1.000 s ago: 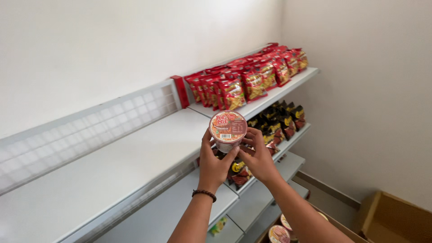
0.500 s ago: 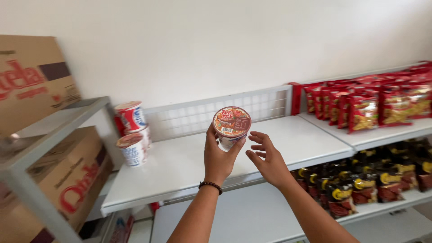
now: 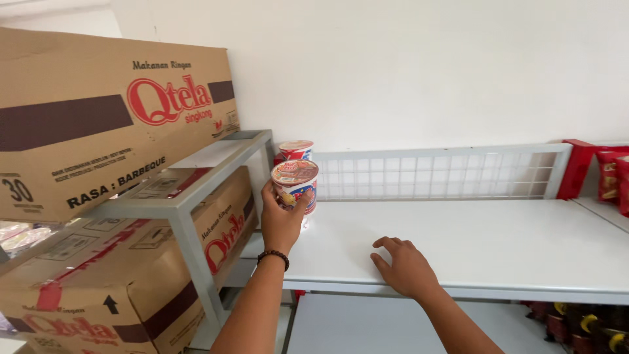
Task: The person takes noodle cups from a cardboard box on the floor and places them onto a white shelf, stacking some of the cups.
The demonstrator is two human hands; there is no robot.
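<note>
Right hand (image 3: 405, 267): nearest the camera, resting palm down on the front part of the white shelf (image 3: 498, 246), fingers loosely spread and holding nothing.
Left hand (image 3: 282, 216): raised at the shelf's left end, fingers and thumb clamped round the side of a noodle cup (image 3: 296, 185); a dark bead bracelet (image 3: 274, 257) sits on the wrist.
Noodle cup: upright, lid on, held above the left end of the shelf; whether its base touches the surface cannot be told, as the hand hides it.
Second cup (image 3: 296, 150): stands just behind the held one, at the back left corner by the white wire grille (image 3: 436, 174).
Progress: judging from this, one cup is already placed at the back, the held one is close to its spot but not released, and most of the shelf has no cups on it.
Left side: a grey metal rack (image 3: 190, 216) carries large brown cardboard boxes (image 3: 98, 118).
Far right: red snack packets (image 3: 609, 177) beyond a red divider (image 3: 576, 167); dark packets (image 3: 583, 324) on the shelf below.
</note>
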